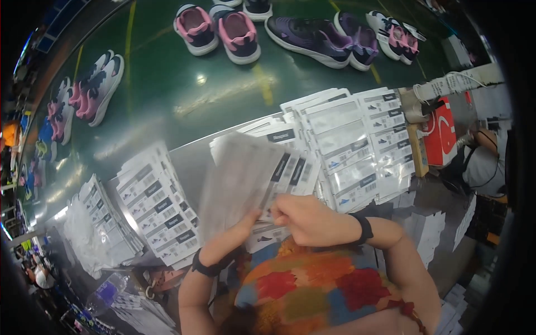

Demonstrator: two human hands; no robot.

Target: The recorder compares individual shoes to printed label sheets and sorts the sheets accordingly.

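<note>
My left hand [239, 230] holds a whitish sheet [237, 173], smeared by motion, with its thumb along the sheet's near edge. My right hand [308, 219] is closed in a loose fist just right of it, fingertips pinched at the sheets. What they pinch is hidden. Beyond the fingers lie white label sheets [297, 167] with dark blocks and barcodes. To the right rest thick stacks of label sheets with small shoe pictures [349, 162]. Left of my left hand is another slanted stack of label sheets [160, 206].
Pairs of shoes stand on the green conveyor belt [184, 84] at the far side, including pink-and-navy shoes [237, 36] and purple-black shoes [310, 42]. A clear plastic bag [84, 240] and a bottle [106, 293] lie at left. A red box [442, 134] stands at right.
</note>
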